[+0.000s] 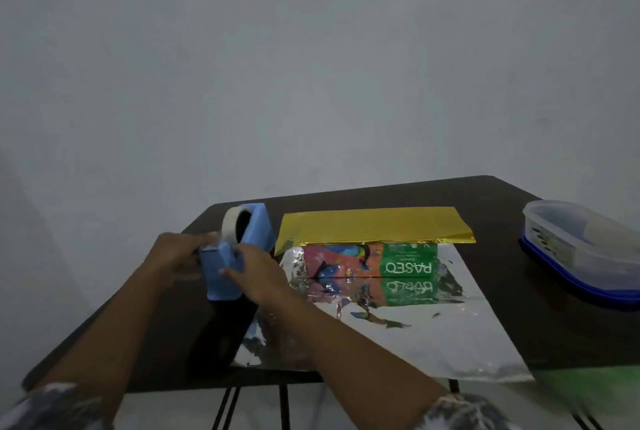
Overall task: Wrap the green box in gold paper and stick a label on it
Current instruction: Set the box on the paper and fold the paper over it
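Patterned sleeves lead to the left hand and right hand, both grasping the blue tape dispenser. Just right of the hands, the green box lies on the bench, half-covered by gold paper. The step is probably drawing tape; next, a strip must fasten the flap.

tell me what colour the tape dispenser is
The tape dispenser is light blue; head view.

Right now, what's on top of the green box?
A flap of gold paper lies over the green box, hiding its top face; only the printed front shows. Left hand and right hand hold the tape dispenser.
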Demonstrator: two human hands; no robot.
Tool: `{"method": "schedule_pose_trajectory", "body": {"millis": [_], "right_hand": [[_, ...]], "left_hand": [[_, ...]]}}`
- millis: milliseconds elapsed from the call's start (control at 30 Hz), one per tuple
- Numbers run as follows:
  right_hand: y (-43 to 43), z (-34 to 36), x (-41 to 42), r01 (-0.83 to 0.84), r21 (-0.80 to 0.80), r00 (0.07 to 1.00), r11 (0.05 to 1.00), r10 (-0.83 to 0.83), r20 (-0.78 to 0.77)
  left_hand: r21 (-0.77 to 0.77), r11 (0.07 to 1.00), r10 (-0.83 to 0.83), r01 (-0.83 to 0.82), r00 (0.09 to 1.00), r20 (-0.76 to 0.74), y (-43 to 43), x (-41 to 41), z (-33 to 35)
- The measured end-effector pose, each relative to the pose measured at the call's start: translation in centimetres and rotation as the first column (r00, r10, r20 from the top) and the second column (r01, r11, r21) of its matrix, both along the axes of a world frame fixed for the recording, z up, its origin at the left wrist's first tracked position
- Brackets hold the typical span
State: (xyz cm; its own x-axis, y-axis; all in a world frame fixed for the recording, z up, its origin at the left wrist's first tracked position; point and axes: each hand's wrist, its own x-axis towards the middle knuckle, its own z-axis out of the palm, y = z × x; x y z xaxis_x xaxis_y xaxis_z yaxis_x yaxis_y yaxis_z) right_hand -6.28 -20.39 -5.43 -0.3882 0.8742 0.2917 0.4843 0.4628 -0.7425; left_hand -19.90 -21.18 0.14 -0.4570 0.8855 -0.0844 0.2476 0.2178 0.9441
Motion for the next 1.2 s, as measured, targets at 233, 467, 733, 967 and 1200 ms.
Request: {"method": "schedule_pose_trajectory", "body": {"millis": [233, 467, 733, 967, 1200], "right_hand": [[1.8, -1.0, -2.6, 0.096, 0.025, 0.991, 0.995, -0.093, -0.093], [2.2, -1.8, -2.5, 0.151, 0.058, 0.978, 0.987, -0.141, -0.151], [2.2, -2.1, -3.0, 0.195, 0.051, 0.968, 0.979, -0.184, -0.168], [2.3, -2.4, -2.6, 0.130, -0.020, 0.957, 0.991, -0.131, -0.260], [2.6, -3.2, -2.9, 0.100, 0.012, 0.950, 0.995, -0.092, -0.298]], "left_hand": [[-0.143, 0.986, -0.098, 0.092, 0.995, -0.036, 1.5, -0.5, 1.5], [-0.100, 0.994, -0.029, 0.041, 0.993, 0.119, 2.0, 0.0, 2.0], [0.223, 0.974, -0.035, -0.035, 0.952, 0.306, -0.5, -1.0, -1.8], [0.273, 0.947, 0.048, -0.167, 0.918, 0.394, -1.1, -0.2, -4.9], [0.299, 0.925, 0.086, -0.235, 0.894, 0.439, -0.9, 0.6, -6.3]]}}
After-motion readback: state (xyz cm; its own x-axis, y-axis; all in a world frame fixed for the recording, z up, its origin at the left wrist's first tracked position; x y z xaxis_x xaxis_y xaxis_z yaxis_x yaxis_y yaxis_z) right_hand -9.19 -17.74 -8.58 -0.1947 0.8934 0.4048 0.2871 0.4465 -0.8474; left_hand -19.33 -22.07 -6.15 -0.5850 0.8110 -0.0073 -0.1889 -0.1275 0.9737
